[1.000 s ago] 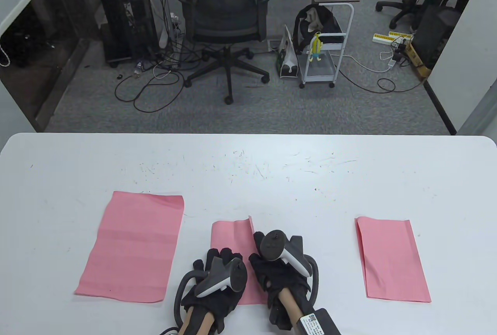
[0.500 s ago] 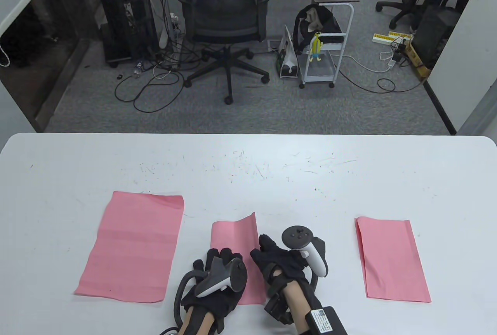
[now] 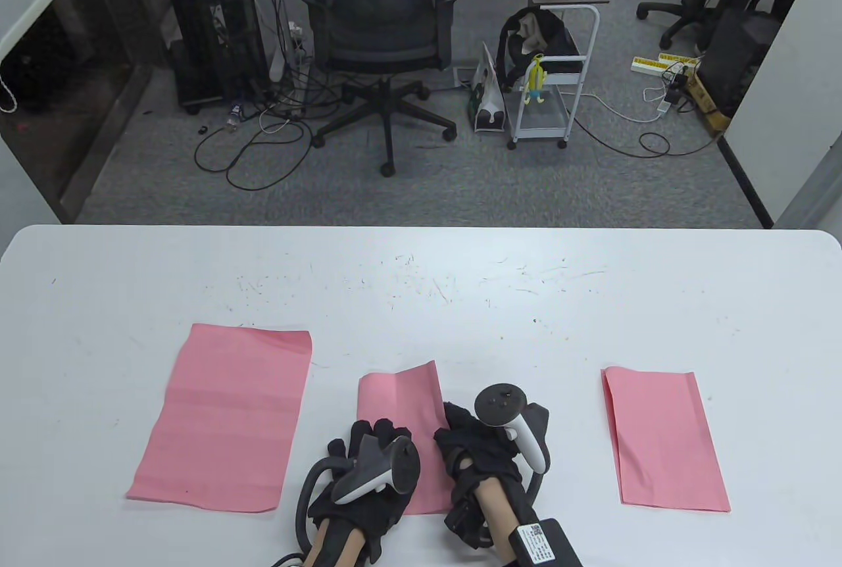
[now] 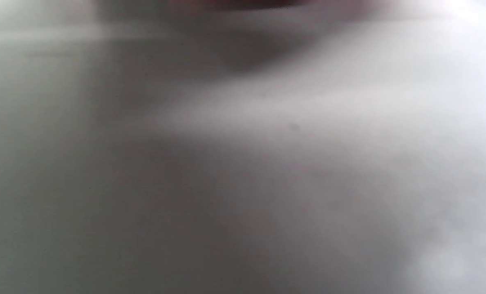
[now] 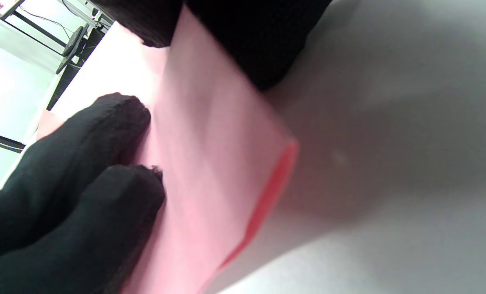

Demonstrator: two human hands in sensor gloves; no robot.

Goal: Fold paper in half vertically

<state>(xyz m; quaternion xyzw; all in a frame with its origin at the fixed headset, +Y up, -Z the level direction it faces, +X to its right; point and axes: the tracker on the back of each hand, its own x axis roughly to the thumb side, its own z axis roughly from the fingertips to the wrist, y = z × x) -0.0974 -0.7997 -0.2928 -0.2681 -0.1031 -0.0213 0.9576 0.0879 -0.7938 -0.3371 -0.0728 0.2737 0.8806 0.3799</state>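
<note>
- My left hand (image 3: 362, 471) lies flat on the near left part of the centre paper (image 3: 400, 399), fingers spread wide and pressing it to the table (image 3: 421, 277); it is where it was a second ago. The left wrist view is only a grey blur and tells me nothing.
- My right hand (image 3: 483, 445) sits at the centre paper's right edge, just right of my left hand. The right wrist view shows gloved fingers (image 5: 104, 163) resting on the pink upper layer, with another glove part over the sheet further up. I cannot tell whether the hand is pinching the edge or only pressing.
- A second ago the folded flap stood up along the centre paper's right edge, and my right hand was tipped over it. Now the flap lies nearly flat, and the right wrist view shows a doubled edge (image 5: 267, 196) close to the table.
- I judge the fold itself to be made; what remains is to run along the crease and flatten it.
- An unfolded pink sheet (image 3: 223, 419) lies well left of the centre paper, and a folded pink sheet (image 3: 664, 439) lies well to its right. Neither is touched.
</note>
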